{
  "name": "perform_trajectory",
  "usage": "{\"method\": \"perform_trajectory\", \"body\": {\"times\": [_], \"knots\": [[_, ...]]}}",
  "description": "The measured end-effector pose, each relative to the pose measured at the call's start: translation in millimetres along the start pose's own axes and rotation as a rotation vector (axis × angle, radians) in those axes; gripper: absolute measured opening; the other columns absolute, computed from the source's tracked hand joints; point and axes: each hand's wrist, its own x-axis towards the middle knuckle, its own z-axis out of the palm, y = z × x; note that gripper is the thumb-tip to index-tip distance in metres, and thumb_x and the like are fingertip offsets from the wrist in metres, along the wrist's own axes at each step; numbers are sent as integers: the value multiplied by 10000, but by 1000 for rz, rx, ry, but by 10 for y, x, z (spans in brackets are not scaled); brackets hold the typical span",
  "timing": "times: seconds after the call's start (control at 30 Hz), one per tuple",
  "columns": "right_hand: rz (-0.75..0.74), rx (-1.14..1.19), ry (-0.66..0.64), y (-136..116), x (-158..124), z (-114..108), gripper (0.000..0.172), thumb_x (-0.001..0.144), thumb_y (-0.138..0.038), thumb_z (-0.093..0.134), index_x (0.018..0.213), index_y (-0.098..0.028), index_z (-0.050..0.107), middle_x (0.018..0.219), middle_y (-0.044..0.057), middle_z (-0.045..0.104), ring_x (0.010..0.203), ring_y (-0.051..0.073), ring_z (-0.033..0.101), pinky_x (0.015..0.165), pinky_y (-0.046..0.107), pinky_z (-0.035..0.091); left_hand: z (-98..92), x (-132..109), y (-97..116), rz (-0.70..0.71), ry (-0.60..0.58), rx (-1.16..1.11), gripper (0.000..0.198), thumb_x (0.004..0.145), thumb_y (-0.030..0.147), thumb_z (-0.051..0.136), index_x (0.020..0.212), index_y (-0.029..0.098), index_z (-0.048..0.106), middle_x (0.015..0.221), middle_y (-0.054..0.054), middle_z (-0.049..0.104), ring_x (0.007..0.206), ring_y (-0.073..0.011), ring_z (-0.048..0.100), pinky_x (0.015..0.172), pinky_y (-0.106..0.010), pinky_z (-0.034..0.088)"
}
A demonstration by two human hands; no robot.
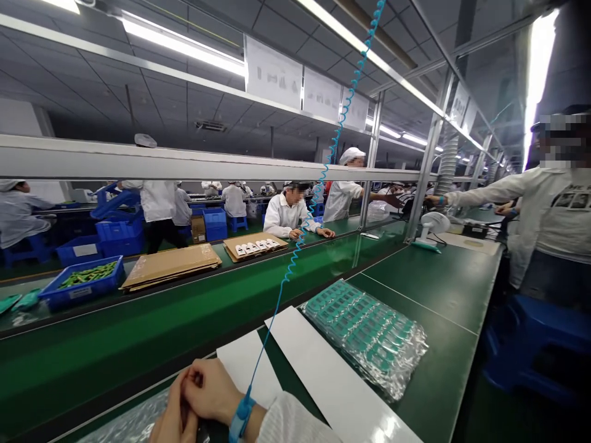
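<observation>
My right hand (211, 389) lies curled at the bottom edge, closed over my left hand (172, 423), which is pressed against it. A small dark thing shows between them; I cannot make out what it is. A blue wrist strap (240, 418) circles my right wrist, and its coiled blue cord (314, 203) rises to the overhead rail. Just beyond the hands lie two white sheets (323, 369) on the green bench. To their right rests a clear plastic bag of teal trays (364, 332). Crinkled clear plastic (129, 424) lies left of my hands.
A green conveyor belt (138, 332) runs across in front. Beyond it sit a blue bin of green parts (80, 280), flat cardboard (170, 264) and a tray of white parts (253, 246). A person in white (554, 215) stands right, near a small fan (431, 224) and a blue stool (545, 344).
</observation>
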Motion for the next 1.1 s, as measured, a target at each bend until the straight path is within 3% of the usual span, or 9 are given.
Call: {"method": "perform_trajectory", "body": {"times": [0.13,0.27,0.4,0.77,1.1], "knots": [[-22,10,-4,5,-7,-3,123,675,-112,527,603,-189,463,550,-54,467,548,104,486,475,178,312,4,-8,22,-31,-38,8,516,898,337,292,1391,184,289,1118,-154,677,916,-287,686,683,-316,531],[-23,17,-13,43,1,12,121,689,-125,529,611,-191,463,558,-56,470,544,98,476,476,175,310,-2,-15,41,-76,-82,-13,559,904,367,279,1425,172,219,1049,-169,679,815,-289,690,610,-314,520],[-52,-4,-8,76,11,24,130,710,-133,528,613,-190,464,566,-53,482,540,93,467,484,176,309,5,-43,56,-13,-42,2,552,901,346,289,1423,181,220,919,-122,689,821,-287,683,612,-306,508],[-45,-9,-27,32,8,-9,154,735,-111,533,613,-181,470,576,-51,496,560,92,475,510,177,319,12,-82,95,56,13,10,521,880,311,302,1380,165,295,1115,-162,655,946,-292,665,740,-367,513],[-50,-1,-37,23,-3,-30,174,748,-104,526,609,-182,455,568,-55,476,551,88,459,496,178,298,20,-98,113,42,28,32,526,884,292,308,1397,178,287,1092,-140,663,881,-279,662,683,-334,484]]}}
